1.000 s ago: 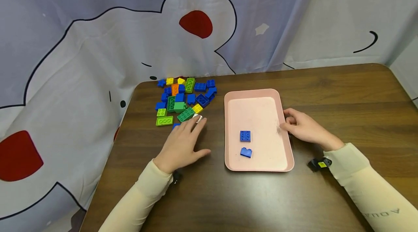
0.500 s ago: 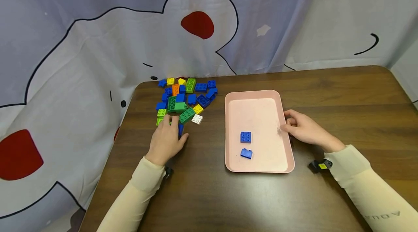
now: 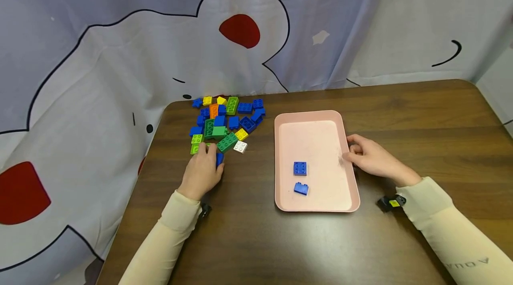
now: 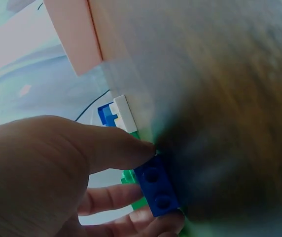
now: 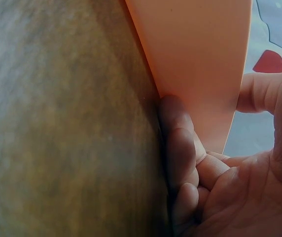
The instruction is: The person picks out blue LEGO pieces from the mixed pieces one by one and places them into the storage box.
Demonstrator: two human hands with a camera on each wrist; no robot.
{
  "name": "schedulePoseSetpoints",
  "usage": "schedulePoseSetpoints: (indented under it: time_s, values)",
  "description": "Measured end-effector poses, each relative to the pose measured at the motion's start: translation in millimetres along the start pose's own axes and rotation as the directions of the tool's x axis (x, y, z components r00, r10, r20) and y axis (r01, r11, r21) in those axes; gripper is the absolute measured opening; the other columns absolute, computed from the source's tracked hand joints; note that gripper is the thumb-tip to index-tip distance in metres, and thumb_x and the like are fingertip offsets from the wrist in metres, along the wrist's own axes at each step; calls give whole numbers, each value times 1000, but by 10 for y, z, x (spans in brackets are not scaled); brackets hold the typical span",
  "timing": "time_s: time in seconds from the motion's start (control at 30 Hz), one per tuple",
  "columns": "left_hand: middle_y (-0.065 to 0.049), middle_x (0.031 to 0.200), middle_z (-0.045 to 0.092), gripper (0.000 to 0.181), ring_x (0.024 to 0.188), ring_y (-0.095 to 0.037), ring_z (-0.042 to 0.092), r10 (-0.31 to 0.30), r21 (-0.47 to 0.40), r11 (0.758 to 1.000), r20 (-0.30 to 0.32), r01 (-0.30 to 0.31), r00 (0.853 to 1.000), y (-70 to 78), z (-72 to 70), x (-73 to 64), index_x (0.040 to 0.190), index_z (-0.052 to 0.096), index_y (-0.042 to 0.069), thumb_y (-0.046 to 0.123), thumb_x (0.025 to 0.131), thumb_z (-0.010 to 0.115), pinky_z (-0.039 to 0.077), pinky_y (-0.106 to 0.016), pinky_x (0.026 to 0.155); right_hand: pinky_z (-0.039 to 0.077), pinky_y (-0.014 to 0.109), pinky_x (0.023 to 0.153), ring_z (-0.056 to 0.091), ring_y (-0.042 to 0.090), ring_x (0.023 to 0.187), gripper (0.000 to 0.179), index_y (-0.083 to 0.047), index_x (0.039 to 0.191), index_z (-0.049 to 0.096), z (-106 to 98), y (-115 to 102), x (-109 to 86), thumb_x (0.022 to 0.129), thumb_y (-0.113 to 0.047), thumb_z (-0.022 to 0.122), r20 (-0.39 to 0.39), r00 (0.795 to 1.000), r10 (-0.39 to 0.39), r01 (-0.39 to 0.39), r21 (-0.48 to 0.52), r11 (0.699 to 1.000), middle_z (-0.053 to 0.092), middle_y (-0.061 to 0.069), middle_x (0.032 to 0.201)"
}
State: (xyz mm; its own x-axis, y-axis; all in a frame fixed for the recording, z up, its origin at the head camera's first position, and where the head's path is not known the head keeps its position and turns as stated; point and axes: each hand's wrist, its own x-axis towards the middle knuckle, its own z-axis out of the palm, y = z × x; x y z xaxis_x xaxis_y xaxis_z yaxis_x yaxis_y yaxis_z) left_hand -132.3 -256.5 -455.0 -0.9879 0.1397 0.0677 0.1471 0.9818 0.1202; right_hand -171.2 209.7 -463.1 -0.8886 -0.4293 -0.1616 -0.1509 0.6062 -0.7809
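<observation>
My left hand [image 3: 200, 172] is at the near edge of a brick pile on the left, pinching a blue toy brick [image 3: 219, 159] between thumb and fingers. In the left wrist view two studs show on that blue brick [image 4: 157, 187], with the thumb at its upper end and fingertips below. My right hand [image 3: 372, 156] grips the right side of a pink tray [image 3: 349, 182]. Its thumb lies over the rim, and in the right wrist view its curled fingers [image 5: 181, 153] press the outer wall low by the table. Two blue bricks, one studs-up [image 3: 300, 168] and one tilted [image 3: 301, 188], lie in the tray.
Beyond the left hand lie green [image 3: 227, 142], white [image 3: 240, 147], yellow [image 3: 242, 134], orange [image 3: 214, 111] and several blue bricks, close together near the back left table edge. A printed curtain [image 3: 160, 53] hangs behind the wooden table [image 3: 256, 240].
My left hand has moved left and nearer from beside the white brick, uncovering it, and now has hold of a blue brick. The right hand stays at the tray.
</observation>
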Motion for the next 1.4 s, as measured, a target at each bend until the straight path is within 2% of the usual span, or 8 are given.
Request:
schedulePoseSetpoints:
  time_s: [0.27,0.47,0.6,0.77,0.97,1.1,1.27,1.4]
  values:
    - [-18,104,58,49,74,-30,62,45,-7,999,-11,-45,999,47,-57,-11,125,56,-3,22,88,77,61,-49,71,38,25,57,48,7,60,49,8,139,46,3,5,8,102,-20,61,0,1000,-2,2,-1,1000,62,2,79]
    - [-14,105,61,46,75,-25,61,129,-56,990,-60,-132,990,303,-186,16,124,60,4,24,86,77,62,-45,72,37,25,57,47,6,59,47,7,139,47,3,18,4,102,-20,61,1,1000,-1,1,10,1000,62,1,78]
    - [-10,107,62,43,81,-22,62,195,-62,978,-81,-200,977,515,-213,50,123,62,9,25,85,77,62,-41,74,37,25,57,46,7,58,48,7,139,47,0,21,3,102,-20,61,0,1000,4,-4,13,1000,61,2,78]
    - [-5,106,63,41,83,-17,61,285,-75,953,-103,-294,953,807,-227,90,122,64,12,26,86,76,61,-36,70,38,25,58,48,7,59,50,8,141,46,-2,8,7,102,-20,61,3,1000,4,-4,5,1000,62,2,78]
    - [-2,106,62,42,82,-12,59,369,-85,923,-85,-376,926,1129,-250,104,125,64,15,28,88,76,61,-28,73,40,25,60,50,8,61,48,8,140,46,-13,-10,5,103,-19,61,8,1000,-2,2,13,1000,62,3,78]
    - [0,107,62,41,83,-10,58,443,-81,890,-78,-448,893,1294,-216,98,127,64,16,30,90,73,59,-25,74,40,25,61,50,7,61,48,7,140,46,-15,-12,5,103,-19,61,11,1000,-1,1,15,1000,62,2,78]
    - [0,103,61,38,78,-9,55,521,-57,849,-83,-526,850,1466,-171,78,125,64,16,31,91,72,53,-22,66,40,25,60,50,7,61,48,7,140,46,-7,0,6,103,-20,61,11,1000,3,-4,15,1000,62,2,78]
    - [1,99,58,39,75,-8,52,562,-28,824,-80,-566,823,1583,-167,51,125,64,16,30,90,72,49,-21,63,40,25,60,50,7,61,50,8,141,45,1,11,6,103,-19,60,10,1000,7,-8,14,1000,63,2,79]
